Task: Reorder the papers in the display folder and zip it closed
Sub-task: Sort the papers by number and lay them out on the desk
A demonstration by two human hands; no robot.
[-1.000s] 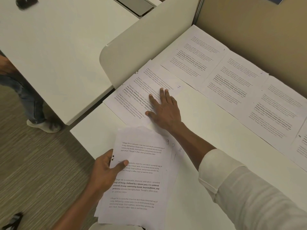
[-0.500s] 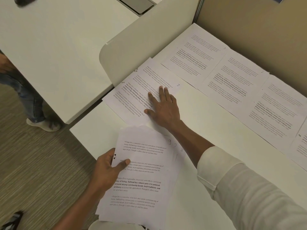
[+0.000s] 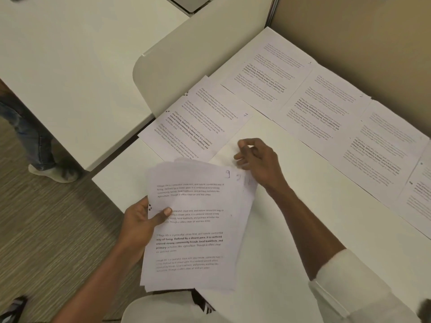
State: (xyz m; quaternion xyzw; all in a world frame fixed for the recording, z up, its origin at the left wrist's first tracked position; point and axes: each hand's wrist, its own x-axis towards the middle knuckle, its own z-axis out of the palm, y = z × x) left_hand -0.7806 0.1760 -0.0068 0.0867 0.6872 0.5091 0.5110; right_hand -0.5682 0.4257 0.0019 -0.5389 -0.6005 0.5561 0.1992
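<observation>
Sorting approx. midway; display folder not in view.
Your left grip (image 3: 137,227) pinches the unsorted stack (image 3: 193,241) by its left edge, pg 9 on top. Your right grip (image 3: 258,159) hangs loosely curled and empty, just beside the stack's top corner. Sheet 7 (image 3: 196,122) lies flat on the desk (image 3: 268,252), w/ a row of sheets (image 3: 326,106) along the back. Left, I'd judge: lay out the rest, gather in order, refill the folder, zip.
</observation>
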